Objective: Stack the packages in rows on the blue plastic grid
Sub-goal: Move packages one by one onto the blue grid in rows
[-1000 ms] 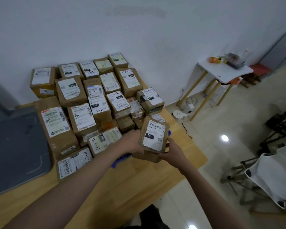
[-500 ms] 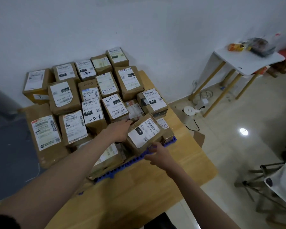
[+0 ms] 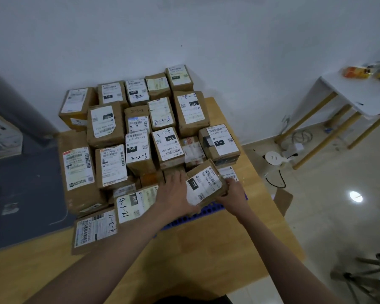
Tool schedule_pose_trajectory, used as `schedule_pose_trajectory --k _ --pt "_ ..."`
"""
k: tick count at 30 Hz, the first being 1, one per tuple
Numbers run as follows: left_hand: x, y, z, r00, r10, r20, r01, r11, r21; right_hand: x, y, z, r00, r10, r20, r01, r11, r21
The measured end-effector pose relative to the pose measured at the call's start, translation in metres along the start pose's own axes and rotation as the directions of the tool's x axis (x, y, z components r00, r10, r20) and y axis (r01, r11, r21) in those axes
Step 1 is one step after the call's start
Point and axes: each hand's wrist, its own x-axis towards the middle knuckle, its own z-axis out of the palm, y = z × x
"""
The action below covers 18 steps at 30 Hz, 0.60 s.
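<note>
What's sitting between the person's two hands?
In the head view, the 15H package sits tilted between the left hand and right hand.

Bare blue grid [image 3: 208,212] before packed packages [image 3: 138,150]

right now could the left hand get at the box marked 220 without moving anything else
Probably yes. The left hand rests on the near row beside the 15H package, and the 220 box stands just beyond it with its labelled top bare. Neighbouring boxes crowd its sides, so a top grip looks easiest.
</note>
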Motion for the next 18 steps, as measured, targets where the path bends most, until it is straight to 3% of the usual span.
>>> schedule_pose_trajectory --k 7,11,18 --pt "0.013 0.003 -0.005 0.999 -0.007 0.048 0.002 0.994 0.107 0.007 0.004 -0.001 0.995 -0.007 0.1 0.012 0.999 -0.042" --pt "0.019 -0.011 -0.018 0.998 0.029 0.047 -0.033 0.995 0.099 0.013 0.002 -0.004 0.992 -0.056 0.115 0.061 0.997 -0.041" --pt "0.021 -0.014 -0.015 0.997 0.01 0.082 -0.018 0.994 0.105 0.019 0.003 -0.006 0.961 -0.042 0.273 0.08 0.988 -0.129"
